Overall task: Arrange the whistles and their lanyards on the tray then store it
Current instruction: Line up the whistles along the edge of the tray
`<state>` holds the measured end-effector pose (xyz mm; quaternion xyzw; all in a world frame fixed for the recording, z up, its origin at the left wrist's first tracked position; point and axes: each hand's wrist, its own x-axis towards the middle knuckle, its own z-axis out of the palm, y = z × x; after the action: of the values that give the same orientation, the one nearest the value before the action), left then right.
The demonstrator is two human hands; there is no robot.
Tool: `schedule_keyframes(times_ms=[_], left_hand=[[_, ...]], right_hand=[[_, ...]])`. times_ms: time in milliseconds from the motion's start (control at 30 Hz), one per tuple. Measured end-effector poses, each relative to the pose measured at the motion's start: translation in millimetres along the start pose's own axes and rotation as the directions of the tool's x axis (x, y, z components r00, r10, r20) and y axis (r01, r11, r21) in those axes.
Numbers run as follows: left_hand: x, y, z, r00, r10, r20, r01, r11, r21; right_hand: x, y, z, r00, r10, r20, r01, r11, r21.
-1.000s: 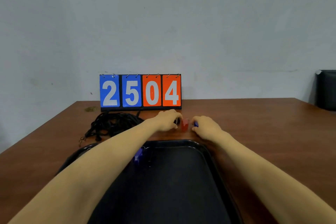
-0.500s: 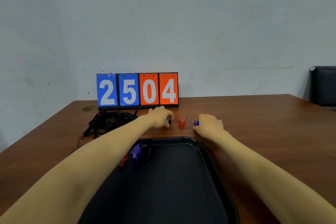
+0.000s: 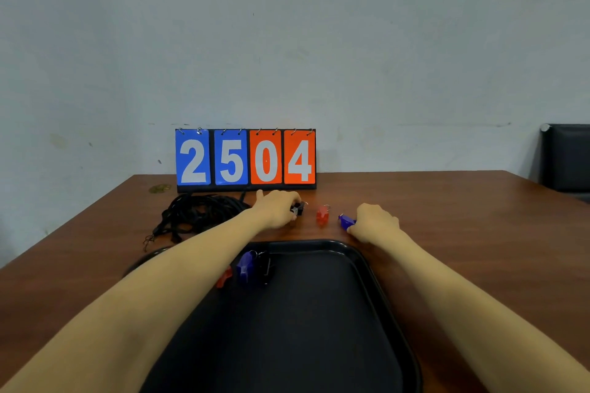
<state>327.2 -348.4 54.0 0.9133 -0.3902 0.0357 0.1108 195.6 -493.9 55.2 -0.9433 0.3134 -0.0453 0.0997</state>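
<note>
A black tray (image 3: 367, 268) lies on the wooden table in front of me. In its far left corner sit a red whistle (image 3: 224, 277), a blue whistle (image 3: 245, 266) and a black whistle (image 3: 265, 266), side by side. Beyond the tray, my left hand (image 3: 274, 207) grips a black whistle (image 3: 298, 208). A red whistle (image 3: 322, 215) lies loose on the table between my hands. My right hand (image 3: 375, 222) holds a blue whistle (image 3: 346, 221) by its end. A tangle of black lanyards (image 3: 196, 212) lies on the table to the left.
A flip scoreboard (image 3: 245, 158) reading 2504 stands at the table's back edge against the wall. A black chair (image 3: 566, 158) is at the far right. A small brass-coloured object (image 3: 158, 189) lies left of the scoreboard.
Both hands have drawn apart from the red whistle on the table. The left hand now holds the black whistle and the right hand the blue one. My forearm has uncovered the tray's red whistle.
</note>
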Motion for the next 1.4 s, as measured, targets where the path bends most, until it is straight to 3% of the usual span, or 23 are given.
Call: schedule_keyframes(times_ms=[200,333,467,600,867,1167,1400], left_hand=[[-16,-4,-17,0.974,-0.008,-0.227,-0.031,0.985,-0.169],[-37,-9,-39,0.953,-0.022,-0.301,-0.076,0.947,-0.312],[-73,-6,-63,0.923,-0.062,-0.38,-0.105,0.909,-0.403],[-115,-6,-79,0.922,-0.12,-0.368,-0.086,0.863,-0.497],[-198,-12,-84,0.915,-0.22,-0.339,-0.038,0.788,-0.615],[-253,-19,-82,0.916,-0.276,-0.291,-0.013,0.704,-0.71],[-272,-19,-69,0.901,-0.183,-0.392,-0.09,0.806,-0.585]], right_hand=[[-4,-1,2,1.0,-0.029,-0.008,0.029,0.999,0.018],[-14,-1,-1,0.985,-0.021,-0.169,0.034,0.997,0.073],[-33,-8,-16,0.941,-0.07,-0.33,0.137,0.973,0.184],[-66,-26,-32,0.91,-0.145,-0.388,0.24,0.948,0.21],[-141,-57,-39,0.919,-0.258,-0.298,0.353,0.876,0.33],[-186,-81,-40,0.904,-0.308,-0.297,0.406,0.839,0.363],[-203,-91,-36,0.897,-0.352,-0.266,0.43,0.833,0.349]])
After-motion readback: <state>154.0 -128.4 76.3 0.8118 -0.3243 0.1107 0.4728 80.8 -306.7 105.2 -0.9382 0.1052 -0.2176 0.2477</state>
